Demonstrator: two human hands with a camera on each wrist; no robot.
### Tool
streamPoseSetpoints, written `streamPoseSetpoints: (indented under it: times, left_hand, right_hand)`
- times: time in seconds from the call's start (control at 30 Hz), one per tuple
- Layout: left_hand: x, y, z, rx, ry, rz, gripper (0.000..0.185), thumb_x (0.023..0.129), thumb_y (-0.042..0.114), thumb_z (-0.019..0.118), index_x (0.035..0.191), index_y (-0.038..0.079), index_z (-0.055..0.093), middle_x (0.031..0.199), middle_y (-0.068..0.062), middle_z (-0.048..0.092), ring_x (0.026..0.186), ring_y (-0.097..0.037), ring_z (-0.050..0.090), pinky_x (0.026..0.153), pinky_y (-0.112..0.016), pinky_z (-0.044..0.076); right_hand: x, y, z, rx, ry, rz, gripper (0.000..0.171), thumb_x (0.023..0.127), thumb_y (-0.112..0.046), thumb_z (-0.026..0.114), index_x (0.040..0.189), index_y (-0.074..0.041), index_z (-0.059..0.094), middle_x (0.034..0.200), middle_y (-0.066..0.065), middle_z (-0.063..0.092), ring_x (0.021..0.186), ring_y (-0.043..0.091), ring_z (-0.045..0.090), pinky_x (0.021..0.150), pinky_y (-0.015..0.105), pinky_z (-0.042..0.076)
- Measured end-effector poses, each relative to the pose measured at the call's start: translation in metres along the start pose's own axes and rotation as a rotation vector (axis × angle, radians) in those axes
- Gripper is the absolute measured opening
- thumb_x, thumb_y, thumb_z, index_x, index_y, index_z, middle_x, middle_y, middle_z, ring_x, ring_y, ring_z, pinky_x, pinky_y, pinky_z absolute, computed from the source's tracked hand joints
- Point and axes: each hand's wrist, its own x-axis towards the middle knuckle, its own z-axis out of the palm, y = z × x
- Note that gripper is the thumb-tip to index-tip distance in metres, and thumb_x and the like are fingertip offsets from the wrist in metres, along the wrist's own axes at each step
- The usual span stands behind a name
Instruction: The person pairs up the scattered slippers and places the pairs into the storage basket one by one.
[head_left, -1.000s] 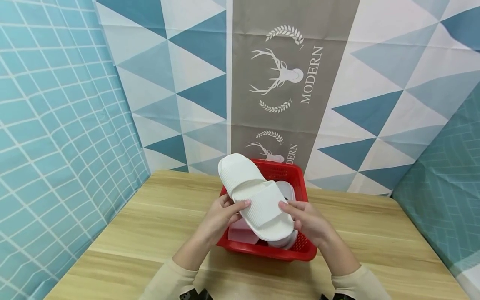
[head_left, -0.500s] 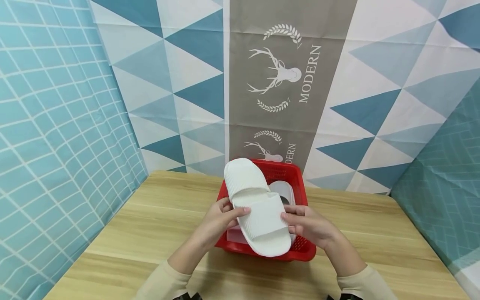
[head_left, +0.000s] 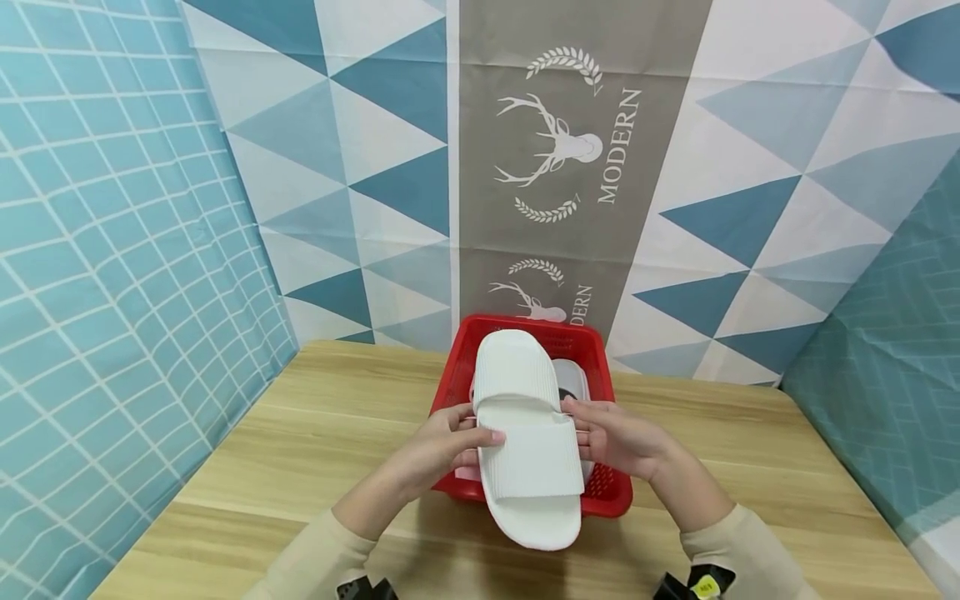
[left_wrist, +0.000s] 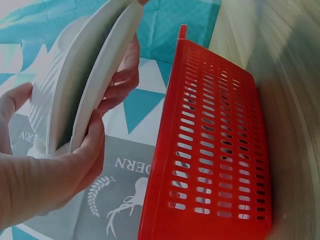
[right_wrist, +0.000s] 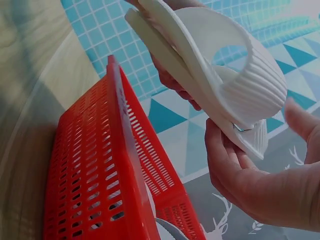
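A pair of white slide slippers (head_left: 536, 458), pressed together with their straps facing outward, is held over the front of a red basket (head_left: 611, 500). My left hand (head_left: 442, 450) grips the left edge, thumb on the ribbed strap and fingers behind the sole. On the opposite edge my right hand (head_left: 618, 437) holds them, its fingers curled under the sole and its thumb close by the strap. Two sole layers (left_wrist: 95, 75) with a dark gap between them show in the left wrist view. Much of the fingers is hidden behind the slippers.
Inside the basket, white items (head_left: 572, 379) and a pink piece (head_left: 468, 472) show partly around the slippers. The basket stands on a wooden table (head_left: 300, 450) close to the patterned back wall (head_left: 405, 167). Blue tiled sheeting (head_left: 112, 250) borders the left side.
The slippers have turned from a slant to nearly upright and come lower, nearer the body. The right thumb has shifted up from the strap to the slipper's edge.
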Motion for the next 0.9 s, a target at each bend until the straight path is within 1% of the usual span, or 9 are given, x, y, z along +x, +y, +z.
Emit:
streamPoseSetpoints:
  times: [0.17, 0.33, 0.4, 0.47, 0.57, 0.63, 0.73, 0.83, 0.9]
  left_hand:
    - [-0.003, 0.001, -0.005, 0.031, -0.046, -0.016, 0.067, 0.088, 0.02, 0.065, 0.139, -0.009, 0.033, 0.13, -0.021, 0.052, 0.099, -0.016, 0.064, 0.094, -0.039, 0.054]
    - [-0.005, 0.003, -0.012, 0.062, -0.09, -0.018, 0.066, 0.088, 0.02, 0.064, 0.139, -0.008, 0.033, 0.129, -0.02, 0.054, 0.099, -0.015, 0.065, 0.094, -0.038, 0.054]
    - [-0.005, 0.003, -0.014, 0.061, -0.1, -0.017, 0.065, 0.089, 0.021, 0.064, 0.139, -0.008, 0.033, 0.127, -0.018, 0.055, 0.098, -0.015, 0.065, 0.094, -0.037, 0.054]
    - [-0.006, 0.003, -0.016, 0.056, -0.097, -0.022, 0.067, 0.088, 0.022, 0.065, 0.139, -0.008, 0.033, 0.126, -0.018, 0.056, 0.097, -0.014, 0.066, 0.093, -0.035, 0.055]
    - [-0.006, 0.002, -0.017, 0.058, -0.079, -0.04, 0.071, 0.089, 0.026, 0.066, 0.141, -0.008, 0.031, 0.13, -0.019, 0.054, 0.099, -0.015, 0.066, 0.095, -0.035, 0.054]
    - [-0.006, 0.002, -0.018, 0.086, -0.048, -0.054, 0.074, 0.089, 0.029, 0.066, 0.142, -0.008, 0.031, 0.133, -0.02, 0.052, 0.102, -0.016, 0.065, 0.097, -0.035, 0.053]
    - [-0.004, 0.0, -0.02, 0.162, 0.033, -0.058, 0.071, 0.088, 0.033, 0.066, 0.141, -0.003, 0.035, 0.137, -0.019, 0.05, 0.106, -0.017, 0.064, 0.098, -0.038, 0.052]
    - [0.0, -0.003, -0.023, 0.223, 0.16, -0.015, 0.058, 0.089, 0.03, 0.065, 0.135, 0.002, 0.047, 0.132, -0.017, 0.056, 0.106, -0.019, 0.064, 0.097, -0.04, 0.053]
    - [0.003, -0.007, -0.026, 0.271, 0.267, 0.038, 0.045, 0.089, 0.026, 0.066, 0.127, 0.005, 0.056, 0.125, -0.014, 0.061, 0.104, -0.02, 0.065, 0.094, -0.041, 0.054]
  right_hand:
    - [0.004, -0.004, 0.004, -0.05, 0.045, 0.057, 0.022, 0.1, -0.028, 0.047, 0.115, -0.017, 0.058, 0.105, -0.005, 0.07, 0.097, 0.011, 0.07, 0.09, 0.028, 0.055]
    - [0.008, -0.004, 0.007, -0.099, 0.11, 0.095, 0.043, 0.098, -0.03, 0.052, 0.132, -0.005, 0.047, 0.107, -0.005, 0.069, 0.098, 0.011, 0.07, 0.092, 0.032, 0.055]
    - [0.01, -0.003, 0.009, -0.099, 0.126, 0.095, 0.048, 0.097, -0.03, 0.054, 0.135, -0.003, 0.043, 0.106, -0.005, 0.069, 0.097, 0.01, 0.07, 0.093, 0.032, 0.055]
    - [0.011, -0.001, 0.009, -0.084, 0.127, 0.095, 0.046, 0.097, -0.03, 0.054, 0.134, -0.004, 0.044, 0.105, -0.006, 0.069, 0.097, 0.009, 0.07, 0.093, 0.032, 0.055]
    - [0.013, 0.002, 0.01, -0.049, 0.139, 0.097, 0.036, 0.097, -0.029, 0.053, 0.127, -0.01, 0.051, 0.103, -0.006, 0.07, 0.095, 0.009, 0.07, 0.091, 0.03, 0.055]
    - [0.014, 0.004, 0.009, -0.039, 0.151, 0.097, 0.032, 0.097, -0.029, 0.053, 0.124, -0.011, 0.053, 0.102, -0.006, 0.07, 0.095, 0.009, 0.07, 0.09, 0.029, 0.056]
    - [0.015, 0.004, 0.006, -0.04, 0.178, 0.091, 0.033, 0.097, -0.03, 0.054, 0.124, -0.011, 0.054, 0.102, -0.007, 0.07, 0.095, 0.009, 0.069, 0.09, 0.03, 0.056]
    - [0.014, 0.003, 0.0, -0.042, 0.19, 0.084, 0.035, 0.097, -0.03, 0.053, 0.126, -0.009, 0.051, 0.102, -0.007, 0.07, 0.095, 0.008, 0.069, 0.09, 0.031, 0.056]
    - [0.012, 0.001, -0.003, -0.043, 0.192, 0.084, 0.035, 0.098, -0.029, 0.052, 0.127, -0.009, 0.049, 0.102, -0.007, 0.069, 0.095, 0.008, 0.069, 0.09, 0.03, 0.056]
